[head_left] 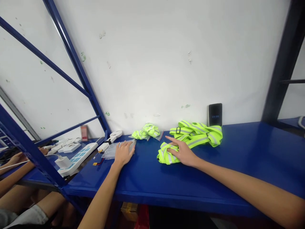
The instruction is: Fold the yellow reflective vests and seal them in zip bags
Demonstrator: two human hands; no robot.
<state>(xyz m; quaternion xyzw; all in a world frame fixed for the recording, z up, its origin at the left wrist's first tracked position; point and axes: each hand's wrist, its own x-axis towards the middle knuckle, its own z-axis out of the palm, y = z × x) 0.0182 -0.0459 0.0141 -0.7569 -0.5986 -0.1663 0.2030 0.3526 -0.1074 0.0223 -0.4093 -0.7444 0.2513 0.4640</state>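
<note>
My left hand (123, 152) lies with fingers stretched out on a stack of clear plastic bags (110, 152). My right hand (183, 153) rests on a folded neon-yellow reflective strap bundle (166, 154), its thumb and some fingers gripping it while the index finger points out. Behind that hand is a loose heap of the same reflective straps (202, 135) with grey stripes and a black buckle. Against the wall sit bagged reflective straps (150, 129) in clear zip bags.
A phone (215, 114) leans on the wall. To the left are a white handheld fan (115, 135), a small yellow-plugged wire (95, 163), a power strip (79, 159) and a blue rack post (78, 63). Another person's hands (20, 157) are at the far left.
</note>
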